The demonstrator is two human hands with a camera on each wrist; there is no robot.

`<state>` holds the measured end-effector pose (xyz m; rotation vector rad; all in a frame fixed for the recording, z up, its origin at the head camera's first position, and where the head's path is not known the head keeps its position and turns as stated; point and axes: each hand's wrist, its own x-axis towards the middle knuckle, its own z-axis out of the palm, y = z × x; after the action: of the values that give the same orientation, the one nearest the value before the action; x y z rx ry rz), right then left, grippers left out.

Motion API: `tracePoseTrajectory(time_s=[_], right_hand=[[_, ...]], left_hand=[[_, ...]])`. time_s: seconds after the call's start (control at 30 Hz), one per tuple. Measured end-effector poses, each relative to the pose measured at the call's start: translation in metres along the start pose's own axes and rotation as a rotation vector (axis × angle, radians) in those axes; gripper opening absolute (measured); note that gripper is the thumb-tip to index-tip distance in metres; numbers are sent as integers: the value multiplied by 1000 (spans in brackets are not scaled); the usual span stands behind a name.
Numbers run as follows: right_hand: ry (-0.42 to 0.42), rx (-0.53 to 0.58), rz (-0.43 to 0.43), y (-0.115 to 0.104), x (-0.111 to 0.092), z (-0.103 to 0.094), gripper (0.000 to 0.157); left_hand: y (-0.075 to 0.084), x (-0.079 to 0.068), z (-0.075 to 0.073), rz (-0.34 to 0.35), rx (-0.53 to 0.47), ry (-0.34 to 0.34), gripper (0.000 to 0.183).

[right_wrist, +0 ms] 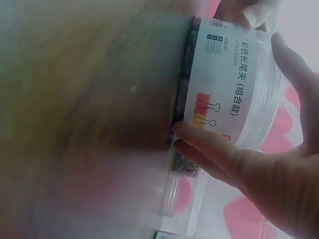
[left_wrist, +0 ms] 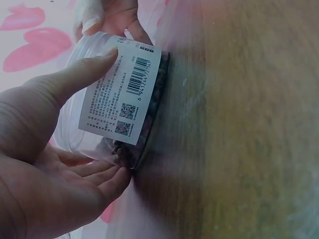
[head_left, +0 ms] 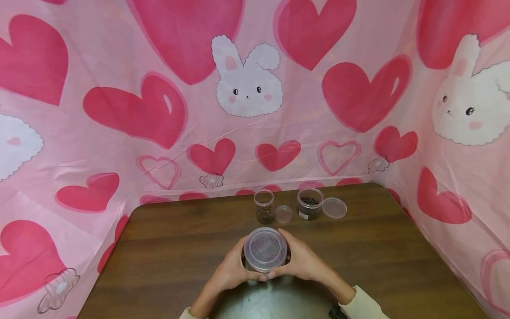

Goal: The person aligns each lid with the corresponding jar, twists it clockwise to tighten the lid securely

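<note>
A round clear plastic jar (head_left: 265, 249) with its lid on is held between both hands near the middle of the table. My left hand (head_left: 230, 269) grips its left side and my right hand (head_left: 304, 261) its right side, thumbs meeting at the near side. In the left wrist view, the left thumb lies on a white barcode label (left_wrist: 119, 94), with dark contents low in the jar. The right wrist view shows a label (right_wrist: 222, 74) with pictured binder clips. Whether the jar's base touches the table cannot be told.
Behind the held jar stand a narrow open jar (head_left: 264, 214) with brown contents and a wider open jar (head_left: 310, 211) with dark contents. A small lid (head_left: 283, 214) and a larger lid (head_left: 334, 208) lie beside them. Pink printed cloth (head_left: 247, 155) surrounds the wooden table (head_left: 171, 248).
</note>
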<state>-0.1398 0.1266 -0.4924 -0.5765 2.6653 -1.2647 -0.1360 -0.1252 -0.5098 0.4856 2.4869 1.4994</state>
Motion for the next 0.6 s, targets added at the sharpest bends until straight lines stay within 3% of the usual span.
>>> tracePoseTrajectory(time_s=[0.6], right_hand=[[3, 28, -22, -1, 4, 2, 110]], left_hand=[[-8, -6, -5, -5, -127, 15, 101]])
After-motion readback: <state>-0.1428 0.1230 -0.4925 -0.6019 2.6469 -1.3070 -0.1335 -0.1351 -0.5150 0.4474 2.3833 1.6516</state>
